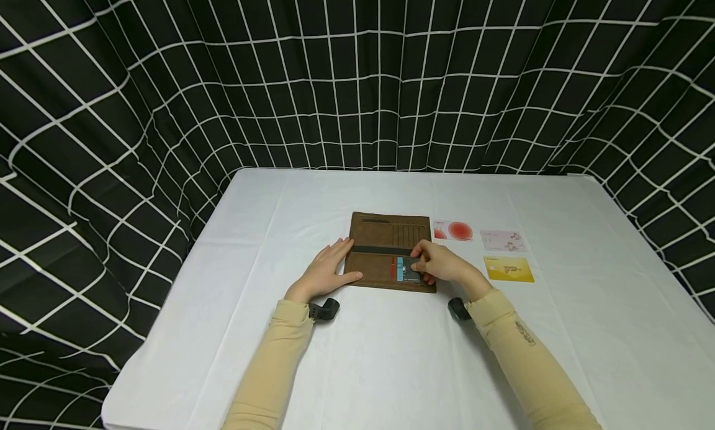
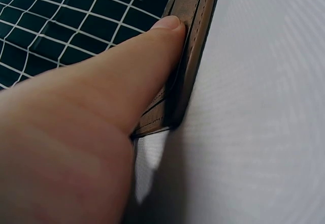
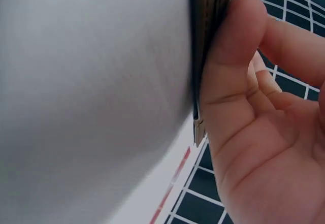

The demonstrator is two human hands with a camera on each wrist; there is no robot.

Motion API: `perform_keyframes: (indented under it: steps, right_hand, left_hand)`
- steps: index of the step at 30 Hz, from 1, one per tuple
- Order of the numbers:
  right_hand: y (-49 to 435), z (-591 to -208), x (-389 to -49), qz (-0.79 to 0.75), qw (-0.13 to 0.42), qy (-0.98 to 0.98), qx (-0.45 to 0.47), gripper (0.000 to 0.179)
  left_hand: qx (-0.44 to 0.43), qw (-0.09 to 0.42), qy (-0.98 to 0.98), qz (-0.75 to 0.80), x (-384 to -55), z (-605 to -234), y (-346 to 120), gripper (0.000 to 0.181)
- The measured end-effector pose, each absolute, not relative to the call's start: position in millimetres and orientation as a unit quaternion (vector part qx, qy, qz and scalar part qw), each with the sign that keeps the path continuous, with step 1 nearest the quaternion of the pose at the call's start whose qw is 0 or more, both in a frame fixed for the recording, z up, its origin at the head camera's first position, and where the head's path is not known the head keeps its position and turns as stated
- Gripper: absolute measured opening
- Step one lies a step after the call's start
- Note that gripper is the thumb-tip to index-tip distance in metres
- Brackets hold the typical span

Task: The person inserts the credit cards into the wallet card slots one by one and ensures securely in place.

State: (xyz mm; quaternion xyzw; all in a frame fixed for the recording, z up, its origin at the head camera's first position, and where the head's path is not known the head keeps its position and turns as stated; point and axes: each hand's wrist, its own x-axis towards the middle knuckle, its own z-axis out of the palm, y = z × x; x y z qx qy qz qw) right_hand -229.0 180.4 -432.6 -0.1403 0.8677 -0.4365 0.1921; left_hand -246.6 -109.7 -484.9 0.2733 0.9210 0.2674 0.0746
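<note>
A brown wallet (image 1: pixel 371 234) lies spread flat on the table, with a dark band across its middle and card slots on its right side. My left hand (image 1: pixel 324 270) rests on the wallet's left edge with straight fingers. In the left wrist view the thumb (image 2: pixel 170 25) presses the stitched border. At the wallet's lower right half, my right hand (image 1: pixel 441 262) pinches a dark grey card (image 1: pixel 410 278) between thumb and index finger. Beside that card a teal strip (image 1: pixel 400 270) and a red strip (image 1: pixel 393 268) show. The right wrist view has the thumb (image 3: pixel 244 26) along the wallet's edge.
Right of the wallet lie a white card with red circles (image 1: pixel 460 231), a pale pink card (image 1: pixel 504 240) and a yellow card (image 1: pixel 509 269). A white cloth covers the table (image 1: pixel 368 355). Black grid-patterned curtains (image 1: pixel 363 76) hang around its back and sides.
</note>
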Motion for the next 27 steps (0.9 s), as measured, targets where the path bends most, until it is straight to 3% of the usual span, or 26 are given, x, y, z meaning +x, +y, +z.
perform_keyframes:
  steps: [13,27]
  right_hand:
    - [195.4,-437.7,-218.3,-0.576,0.191,0.792,-0.072,0.031]
    - [194.7,-434.9,-215.3,-0.577,0.184,0.789,-0.1,0.032]
  left_hand:
    - [0.272,0.076,0.922,0.264,-246.3,-484.3,-109.9,0.085]
    - [0.275,0.071,0.923,0.26,-246.0,-485.3,-109.4,0.084]
